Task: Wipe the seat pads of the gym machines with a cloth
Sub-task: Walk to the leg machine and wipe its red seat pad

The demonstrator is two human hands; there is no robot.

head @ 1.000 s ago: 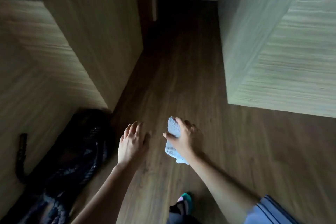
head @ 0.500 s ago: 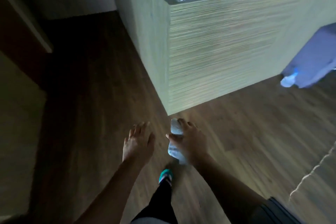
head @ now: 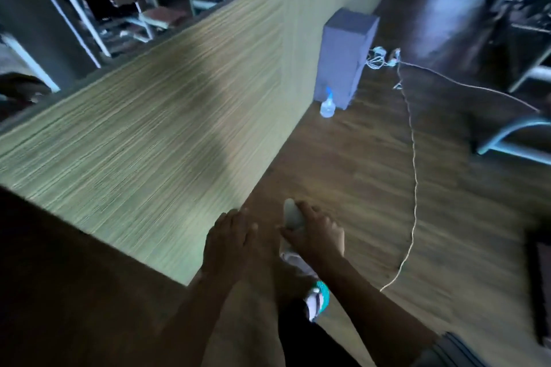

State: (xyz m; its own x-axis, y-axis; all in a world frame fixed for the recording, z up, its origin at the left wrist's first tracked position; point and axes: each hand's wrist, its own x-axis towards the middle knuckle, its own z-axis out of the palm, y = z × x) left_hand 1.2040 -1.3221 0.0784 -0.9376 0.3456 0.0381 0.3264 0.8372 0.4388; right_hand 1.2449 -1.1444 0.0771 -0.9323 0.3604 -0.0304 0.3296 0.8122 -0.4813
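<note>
My right hand point(head: 316, 232) grips a pale folded cloth point(head: 291, 217), which sticks out above and below the fingers. Just left of it my left hand point(head: 229, 237) hangs flat with fingers apart and nothing in it. Both hands hover over the wooden floor in dim light. Metal frames of gym machines point(head: 507, 140) show at the right edge and behind the low wall, with a reddish pad point(head: 162, 16) at the top left. The picture is blurred by motion.
A long wood-panelled half wall point(head: 167, 134) runs along my left. A grey box point(head: 346, 53) stands against it with a clear spray bottle point(head: 327, 106) at its foot. A white cable point(head: 413, 164) trails across the floor. My shoe point(head: 317, 301) is below the hands.
The view has swung right, from a narrow passage between wooden panels to the open floor. The grey box, bottle, cable and machine frames came into sight. The hands kept their pose.
</note>
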